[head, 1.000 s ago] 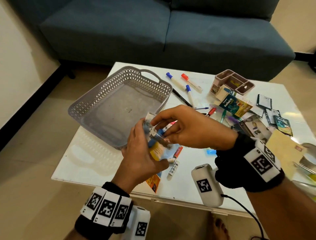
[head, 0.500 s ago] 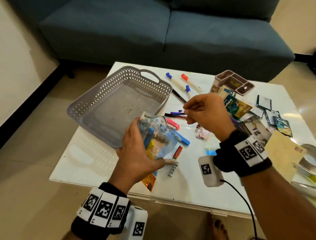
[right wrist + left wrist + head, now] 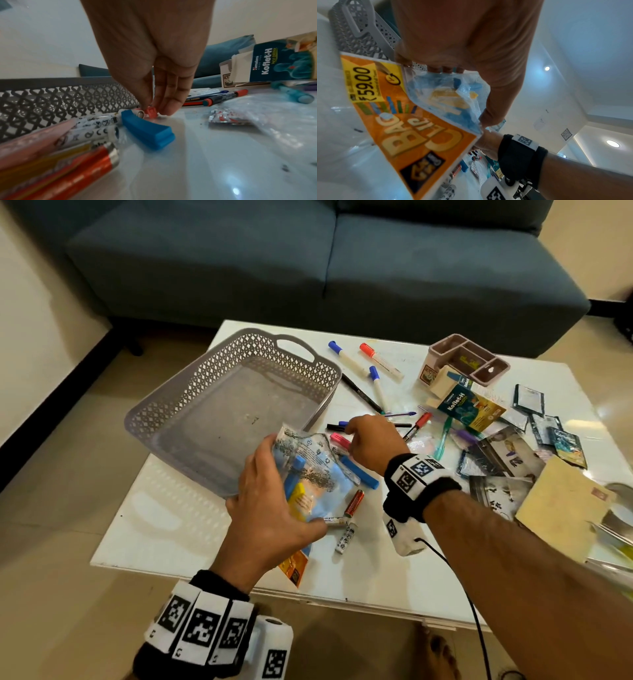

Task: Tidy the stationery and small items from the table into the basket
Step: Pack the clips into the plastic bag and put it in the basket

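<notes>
My left hand (image 3: 270,508) grips a clear packet of bag clips (image 3: 315,470) with an orange card (image 3: 419,135), holding it just above the table at the near corner of the grey lattice basket (image 3: 239,350). The basket looks empty. My right hand (image 3: 366,443) reaches down right of the packet; its thumb and fingertips pinch a small pink clip (image 3: 151,112) that lies on the table. A loose blue clip (image 3: 147,131) lies beside it, apart from the fingers.
Batteries (image 3: 354,498) lie near the packet. Markers (image 3: 346,357) and pens lie behind my right hand. A pink organiser (image 3: 469,361), a Koflet-H box (image 3: 469,409), photos (image 3: 503,460) and an envelope (image 3: 561,501) crowd the right side. A blue sofa (image 3: 308,251) stands beyond the table.
My right hand left the packet, swung right over the pens, then dropped to the pink clip. The left hand kept the packet and lowered it slightly.
</notes>
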